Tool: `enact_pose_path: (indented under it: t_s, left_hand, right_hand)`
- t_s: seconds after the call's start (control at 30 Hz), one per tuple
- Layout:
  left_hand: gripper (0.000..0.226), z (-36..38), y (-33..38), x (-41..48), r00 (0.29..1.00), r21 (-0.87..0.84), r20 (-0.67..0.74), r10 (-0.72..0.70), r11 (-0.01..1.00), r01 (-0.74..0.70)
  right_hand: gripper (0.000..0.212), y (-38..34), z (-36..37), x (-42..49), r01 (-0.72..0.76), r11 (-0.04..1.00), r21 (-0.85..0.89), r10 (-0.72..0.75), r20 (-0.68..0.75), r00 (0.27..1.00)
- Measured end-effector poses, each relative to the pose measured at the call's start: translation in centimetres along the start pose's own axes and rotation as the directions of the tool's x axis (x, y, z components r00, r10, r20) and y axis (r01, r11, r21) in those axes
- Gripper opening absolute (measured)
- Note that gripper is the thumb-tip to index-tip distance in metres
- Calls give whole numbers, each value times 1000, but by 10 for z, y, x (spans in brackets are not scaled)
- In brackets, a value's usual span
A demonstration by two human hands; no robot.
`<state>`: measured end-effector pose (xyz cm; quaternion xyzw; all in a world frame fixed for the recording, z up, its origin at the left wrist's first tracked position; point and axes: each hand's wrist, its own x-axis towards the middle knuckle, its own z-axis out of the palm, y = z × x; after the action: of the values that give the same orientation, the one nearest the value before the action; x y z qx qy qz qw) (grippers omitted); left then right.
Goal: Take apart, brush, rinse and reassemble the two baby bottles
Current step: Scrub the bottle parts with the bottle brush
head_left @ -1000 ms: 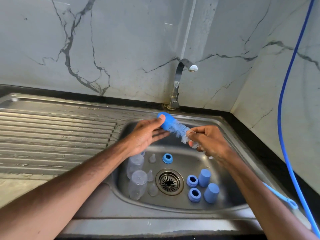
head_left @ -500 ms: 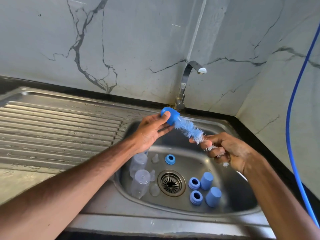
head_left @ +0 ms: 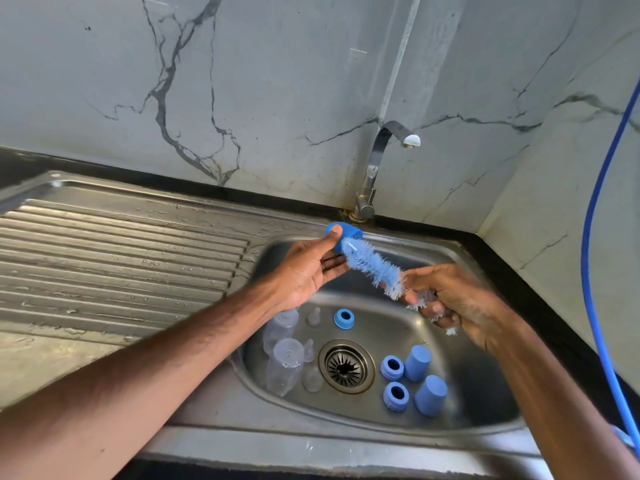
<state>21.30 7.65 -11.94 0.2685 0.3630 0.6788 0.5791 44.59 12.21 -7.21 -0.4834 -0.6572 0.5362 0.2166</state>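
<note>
smooth blue domed cap [head_left: 351, 233] | fuzzy bristle brush [head_left: 375, 268] | steel sink [head_left: 388, 327]

Over steel sink [head_left: 491, 407], left hand [head_left: 308, 268] pinches blue cap [head_left: 346, 233], thumb on top. Right hand [head_left: 460, 299] grips bottle brush [head_left: 374, 268] around lower bristles; brush tip at cap's open mouth. In basin: clear bottles [head_left: 284, 368] lying left of drain [head_left: 346, 366], clear teats [head_left: 313, 317] near them, blue rings [head_left: 395, 395] and loose caps [head_left: 430, 394] right of drain. Tap [head_left: 375, 161] behind. Ribbed draining board [head_left: 121, 258] left. Blue hose [head_left: 584, 251] hangs right.
</note>
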Motion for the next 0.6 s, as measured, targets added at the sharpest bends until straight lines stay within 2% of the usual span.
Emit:
enact_pose_path:
  t_s: [0.1, 0.23, 0.33, 0.43, 0.5, 0.6]
  left_hand:
    - [47, 0, 3, 0, 1000, 13, 19, -13, 1000, 13]
    - [44, -4, 6, 0, 1000, -17, -5, -4, 1000, 4]
    - [44, -7, 4, 0, 999, 5, -34, -3, 1000, 4]
    - [36, -7, 4, -2, 999, 7, -30, -18, 1000, 18]
    - [31, -4, 5, -3, 999, -16, -12, -43, 999, 43]
    - [39, 2, 4, -6, 996, -56, 29, -85, 995, 87]
  right_hand:
    - [15, 0, 1, -1, 18, 999, -46, -20, -29, 999]
    - [13, -2, -4, -5, 41, 990, -133, -50, -71, 996]
    - [10, -5, -8, -6, 122, 980, -160, -148, -167, 975]
    - [11, -9, -8, -7, 259, 941, -217, -309, -245, 919]
    - [12, -10, -2, -9, 351, 914, -205, -389, -197, 900]
    - [19, -8, 14, -9, 440, 867, -235, -465, -62, 883]
